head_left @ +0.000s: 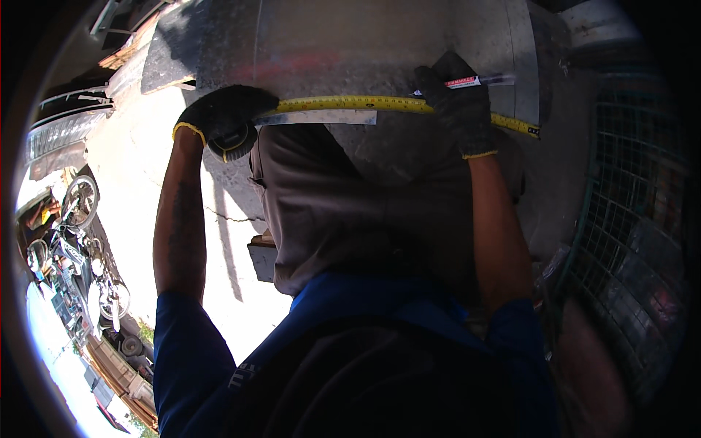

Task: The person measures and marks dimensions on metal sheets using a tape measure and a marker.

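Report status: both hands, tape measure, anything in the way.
Left hand, gloved, gripping tape measure. Right hand, gloved, over tape measure, marker in grip. Tape measure drawn out, running past right hand. Pale strip close alongside, between hands.

Yellow tape measure (350, 103) drawn out crosswise over grey sheet (380, 44); marker (461, 82) just beyond.

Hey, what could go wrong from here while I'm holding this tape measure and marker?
The yellow tape measure may shift if the right hand across it, also holding the marker, moves. If the left hand loosens, the tape might slip too. A bare forearm could scrape the edge of the metal sheet.
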Demonstrator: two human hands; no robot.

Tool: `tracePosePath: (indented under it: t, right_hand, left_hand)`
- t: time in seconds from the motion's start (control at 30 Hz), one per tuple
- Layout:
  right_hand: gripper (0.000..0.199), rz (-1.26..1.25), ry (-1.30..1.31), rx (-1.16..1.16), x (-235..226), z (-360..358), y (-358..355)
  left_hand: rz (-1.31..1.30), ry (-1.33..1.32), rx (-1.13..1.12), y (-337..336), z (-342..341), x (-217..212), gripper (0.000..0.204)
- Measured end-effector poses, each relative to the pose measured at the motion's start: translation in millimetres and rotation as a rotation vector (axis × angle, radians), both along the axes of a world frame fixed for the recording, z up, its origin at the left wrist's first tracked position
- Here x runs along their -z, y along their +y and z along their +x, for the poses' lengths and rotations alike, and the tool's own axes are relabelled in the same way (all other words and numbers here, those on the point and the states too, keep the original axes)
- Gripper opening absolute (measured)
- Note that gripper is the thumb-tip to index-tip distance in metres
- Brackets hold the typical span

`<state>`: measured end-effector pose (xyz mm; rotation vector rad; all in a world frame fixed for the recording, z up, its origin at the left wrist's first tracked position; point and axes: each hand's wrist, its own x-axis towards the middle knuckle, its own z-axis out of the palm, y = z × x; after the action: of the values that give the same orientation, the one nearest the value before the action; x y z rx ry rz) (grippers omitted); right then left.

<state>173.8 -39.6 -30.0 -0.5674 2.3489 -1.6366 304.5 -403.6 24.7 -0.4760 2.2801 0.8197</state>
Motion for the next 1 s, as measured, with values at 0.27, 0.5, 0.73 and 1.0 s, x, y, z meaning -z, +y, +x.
tracePosePath:
  t: [0.27,0.5,0.73,1.0]
  right_hand:
    - [0.032,0.015,-0.023,0.012,-1.9,1.1,-3.9]
    - [0.025,0.116,0.022,-0.016,-2.4,-1.6,-1.0]
    - [0.032,0.063,0.145,-0.008,-0.8,-0.6,-3.6]
    - [0.033,0.014,0.088,-0.008,-2.8,0.1,-5.4]
  left_hand:
    - [0.053,-0.060,-0.157,-4.2,4.5,6.3,0.043]
    - [-0.173,0.135,0.439,-14.3,4.4,11.7,0.040]
    - [-0.156,0.051,0.369,-9.7,0.6,6.2,0.037]
    - [-0.173,0.095,0.450,-11.8,1.8,8.3,0.035]
